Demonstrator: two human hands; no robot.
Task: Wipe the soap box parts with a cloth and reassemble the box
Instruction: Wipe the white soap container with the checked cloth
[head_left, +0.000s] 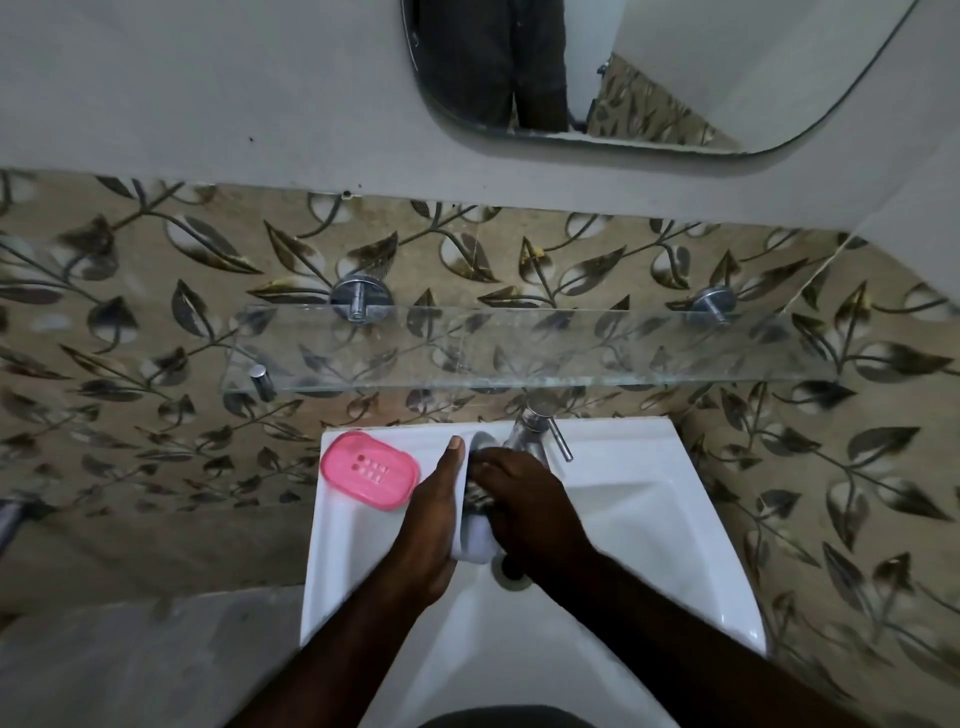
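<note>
A pink soap box part (370, 470) with several drain slots lies on the back left rim of the white sink (670, 499). Over the basin, my left hand (434, 514) holds a white soap box part (475, 540) upright by its edge, thumb pointing toward the wall. My right hand (524, 506) is curled over that part and presses a patterned cloth (479, 496) against it. Most of the cloth is hidden under my fingers.
A chrome tap (535, 431) with a lever stands at the back of the sink, just beyond my right hand. The drain (511, 571) sits below my hands. A glass shelf (519, 348) juts from the leaf-patterned tiles above, under a mirror (649, 73).
</note>
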